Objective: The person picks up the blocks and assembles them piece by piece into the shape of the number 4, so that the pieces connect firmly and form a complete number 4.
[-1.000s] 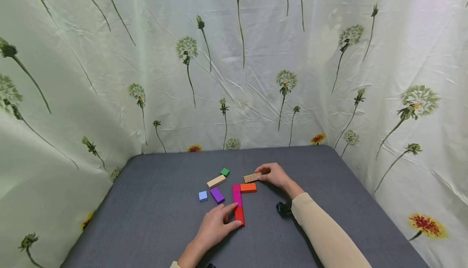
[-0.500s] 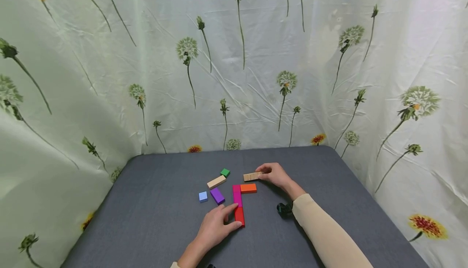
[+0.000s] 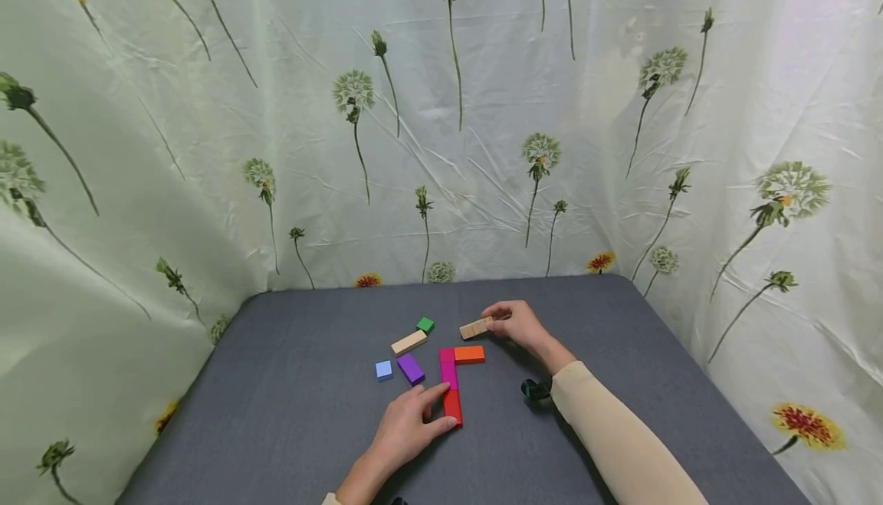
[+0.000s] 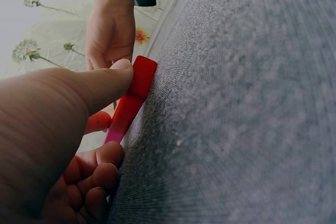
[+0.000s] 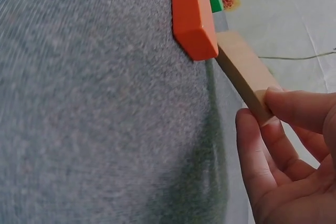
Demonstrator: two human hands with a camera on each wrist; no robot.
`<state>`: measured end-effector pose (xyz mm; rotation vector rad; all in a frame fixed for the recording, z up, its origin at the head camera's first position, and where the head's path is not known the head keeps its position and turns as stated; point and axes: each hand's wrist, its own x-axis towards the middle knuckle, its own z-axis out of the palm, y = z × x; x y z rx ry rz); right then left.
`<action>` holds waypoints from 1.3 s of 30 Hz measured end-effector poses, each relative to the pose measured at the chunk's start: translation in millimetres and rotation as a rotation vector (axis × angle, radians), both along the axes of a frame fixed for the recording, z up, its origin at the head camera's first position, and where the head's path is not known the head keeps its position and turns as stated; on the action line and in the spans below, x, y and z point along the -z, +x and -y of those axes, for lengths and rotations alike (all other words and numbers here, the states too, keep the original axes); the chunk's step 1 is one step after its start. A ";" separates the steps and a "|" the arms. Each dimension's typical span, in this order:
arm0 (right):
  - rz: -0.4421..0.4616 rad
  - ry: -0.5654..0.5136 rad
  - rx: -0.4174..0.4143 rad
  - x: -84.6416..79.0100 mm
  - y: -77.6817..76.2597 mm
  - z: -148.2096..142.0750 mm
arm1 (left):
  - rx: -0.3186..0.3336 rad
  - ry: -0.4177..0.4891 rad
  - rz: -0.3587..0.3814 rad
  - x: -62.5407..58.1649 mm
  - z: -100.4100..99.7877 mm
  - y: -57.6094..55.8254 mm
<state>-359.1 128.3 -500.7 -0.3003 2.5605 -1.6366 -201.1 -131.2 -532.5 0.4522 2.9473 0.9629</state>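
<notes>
Thumb and index finger of my right hand (image 3: 519, 324) pinch the right end of a plain wooden block (image 5: 244, 74), beyond the orange block (image 3: 469, 355). The block slants, its right end higher in the head view. My left hand (image 3: 405, 422) rests beside the red block (image 4: 143, 77), thumb tip against it near its front end. Its index fingertip lies by the seam between the red block and the magenta block (image 3: 448, 375). Red, magenta and a small magenta piece (image 3: 447, 355) form a line, with orange joining at the far end in an L shape.
Left of the line lie a purple block (image 3: 411, 368), a light blue cube (image 3: 383, 370), a second wooden block (image 3: 409, 342) and a green cube (image 3: 425, 326). Grey cloth (image 3: 290, 398) covers the table. A flowered curtain (image 3: 483, 183) stands behind it and along both sides.
My right hand has shifted slightly up in the head view, and the wooden block has tilted with its right end raised. My left hand and the other blocks stay put.
</notes>
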 end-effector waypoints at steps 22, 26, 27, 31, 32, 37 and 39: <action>-0.109 0.046 -0.055 -15.4 -0.3 11.7 | 0.002 0.000 0.016 3.0 -0.5 1.7; -0.109 0.038 -0.067 -19.3 -1.2 15.7 | 0.004 0.003 0.024 2.4 -0.5 1.7; -0.106 0.034 -0.067 -19.9 -1.7 17.0 | 0.004 0.003 0.028 2.3 -0.5 1.8; -0.083 0.000 -0.070 -23.5 -3.6 24.0 | -0.001 0.000 0.030 1.4 -0.5 1.9; -0.077 -0.009 -0.072 -24.6 -4.3 26.0 | -0.002 -0.003 0.027 1.1 -0.5 1.9; -0.078 -0.030 -0.083 -32.5 -7.1 36.9 | -0.005 -0.007 0.012 -1.1 -1.0 0.6; -0.083 -0.023 -0.088 -35.0 -8.1 40.4 | -0.002 -0.005 0.013 -1.7 -0.9 0.0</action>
